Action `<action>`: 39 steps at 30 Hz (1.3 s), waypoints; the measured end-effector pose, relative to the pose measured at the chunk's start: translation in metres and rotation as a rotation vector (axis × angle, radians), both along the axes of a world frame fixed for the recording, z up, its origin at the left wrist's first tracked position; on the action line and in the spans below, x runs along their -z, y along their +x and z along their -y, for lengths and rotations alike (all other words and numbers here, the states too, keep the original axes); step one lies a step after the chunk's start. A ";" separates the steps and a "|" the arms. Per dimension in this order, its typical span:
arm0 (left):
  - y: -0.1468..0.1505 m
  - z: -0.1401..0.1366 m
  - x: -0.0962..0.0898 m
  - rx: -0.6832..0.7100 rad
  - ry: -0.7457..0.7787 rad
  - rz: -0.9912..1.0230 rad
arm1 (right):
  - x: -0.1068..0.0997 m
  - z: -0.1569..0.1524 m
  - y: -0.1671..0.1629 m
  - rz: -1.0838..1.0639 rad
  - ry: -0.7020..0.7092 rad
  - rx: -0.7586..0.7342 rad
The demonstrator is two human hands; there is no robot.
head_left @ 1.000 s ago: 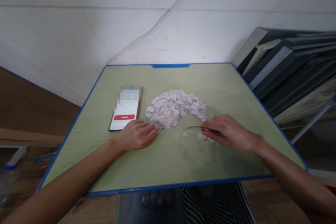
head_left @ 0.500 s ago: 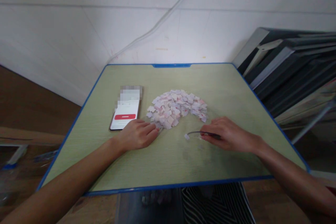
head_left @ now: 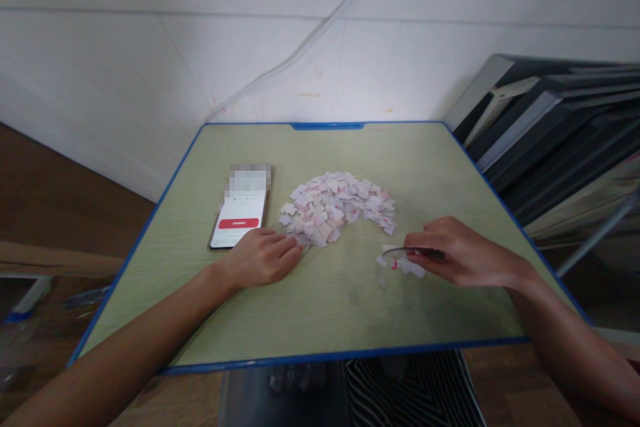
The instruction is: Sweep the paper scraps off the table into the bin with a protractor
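A heap of small white and pinkish paper scraps (head_left: pixel 330 203) lies in an arc on the pale green table (head_left: pixel 280 320). My left hand (head_left: pixel 265 257) rests closed at the heap's lower left edge; what its curled fingers hold, if anything, is hidden. In my right hand (head_left: pixel 450 253) are dark, thin curved tweezers (head_left: pixel 417 251), gripped between thumb and fingers. Their tip points left and touches or hovers over a smaller group of paper scraps (head_left: pixel 407 267), some partly under the hand. One scrap there has a red mark.
A phone (head_left: pixel 240 207) with a lit screen lies left of the heap, just beyond my left hand. Behind the table stands a white wall (head_left: pixel 320 60) with a cable. Dark flat panels (head_left: pixel 560 113) lean at the right. The table has a blue rim (head_left: pixel 300 358).
My right hand has moved right with the tweezers, away from the centre. The smaller group of scraps, mostly covered before, now shows beneath the tweezers. My left hand has stayed put.
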State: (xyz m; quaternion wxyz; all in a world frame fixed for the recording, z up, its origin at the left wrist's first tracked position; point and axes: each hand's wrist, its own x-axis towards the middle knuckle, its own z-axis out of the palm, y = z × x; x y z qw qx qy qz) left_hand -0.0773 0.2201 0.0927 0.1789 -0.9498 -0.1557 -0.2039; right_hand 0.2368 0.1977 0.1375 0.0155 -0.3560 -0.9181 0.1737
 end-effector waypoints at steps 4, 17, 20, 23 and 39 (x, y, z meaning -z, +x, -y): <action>0.000 0.000 0.000 0.000 0.011 0.014 | 0.000 0.000 0.001 0.029 0.067 0.021; 0.001 -0.001 0.001 -0.012 0.018 0.014 | 0.025 0.067 -0.008 -0.119 0.227 0.400; 0.002 -0.001 0.002 -0.006 0.020 0.022 | 0.036 0.083 -0.014 -0.135 0.214 0.535; 0.001 -0.002 0.003 0.004 0.018 0.030 | 0.039 0.088 -0.020 -0.160 0.168 0.636; -0.002 -0.006 0.006 -0.023 0.058 0.002 | 0.031 0.067 -0.104 -0.186 -0.042 0.436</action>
